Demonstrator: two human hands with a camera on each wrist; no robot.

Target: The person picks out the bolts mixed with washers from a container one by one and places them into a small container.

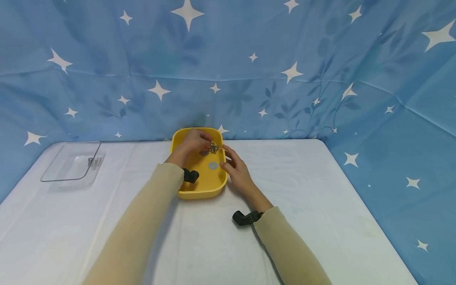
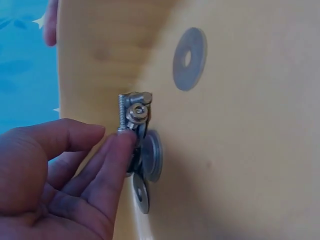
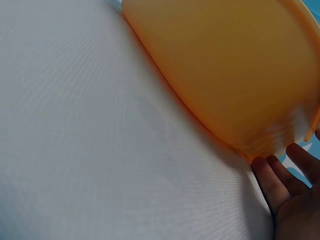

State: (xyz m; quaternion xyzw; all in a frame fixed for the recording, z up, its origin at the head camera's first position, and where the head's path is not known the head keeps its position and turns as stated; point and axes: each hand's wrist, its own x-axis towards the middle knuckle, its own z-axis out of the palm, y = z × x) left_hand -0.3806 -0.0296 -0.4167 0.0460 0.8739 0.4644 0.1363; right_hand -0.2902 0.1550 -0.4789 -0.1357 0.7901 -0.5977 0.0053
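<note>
A yellow tray (image 1: 202, 186) holds a small heap of metal screws (image 2: 135, 110) and several flat grey washers (image 2: 190, 60). My left hand (image 1: 194, 140) reaches over its far left part. In the left wrist view, a fingertip is against the screws, and the thumb stands apart from the fingers with nothing visible between them. Two washers (image 2: 152, 156) lean beside that heap. My right hand (image 1: 238, 172) holds the tray's right rim, thumb over the edge. In the right wrist view its fingers (image 3: 274, 187) touch the outer wall low down.
To the left on the white-covered table (image 1: 306, 186) stands a clear plastic box (image 1: 65, 180) with a few screws (image 1: 94, 162) in it. A blue curtain (image 1: 231, 51) with white stars hangs right behind the tray and along the right side.
</note>
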